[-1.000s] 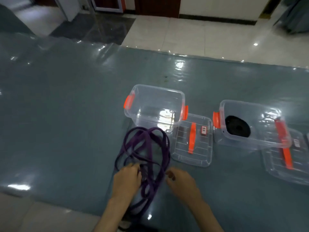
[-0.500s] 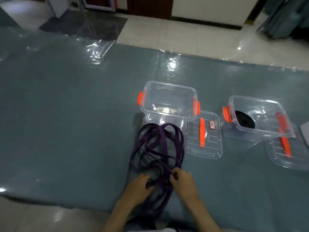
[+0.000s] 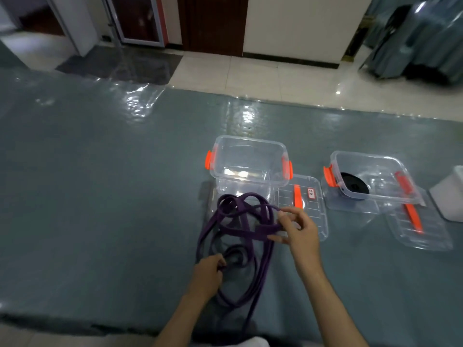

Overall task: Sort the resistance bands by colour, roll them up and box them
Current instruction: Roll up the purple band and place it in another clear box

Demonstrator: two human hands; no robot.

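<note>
The bands (image 3: 240,231) are purple. The desk (image 3: 100,196) is grey-blue under a glossy clear sheet. Both boxes (image 3: 248,161) are clear plastic with orange clips, and their lids (image 3: 310,211) carry orange handles. The roll (image 3: 354,187) in the right box is black.

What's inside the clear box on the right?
Inside the right box sits a rolled black band, at its left end. An orange lid handle shows through the clear wall. Whatever lies under the roll is hidden.
</note>
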